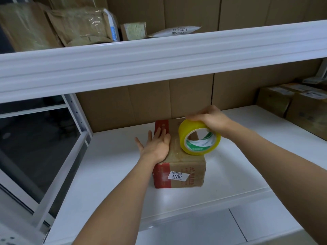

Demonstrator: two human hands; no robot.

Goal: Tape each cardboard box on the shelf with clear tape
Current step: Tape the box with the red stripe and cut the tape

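Soft even indoor light, glare on white shelf (109, 174), wide-angle edge bending

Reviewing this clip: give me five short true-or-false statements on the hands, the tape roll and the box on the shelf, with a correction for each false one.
1. The right hand grips the tape roll from above. True.
2. The left hand holds scissors. False: it lies flat, fingers straight, on the cardboard box.
3. The tape roll sits on top of the box. True.
4. The box's white sticker reads 2005. False: it reads 3011.
5. The box stands on the upper shelf. False: it stands on the lower white shelf; the upper shelf is above it.
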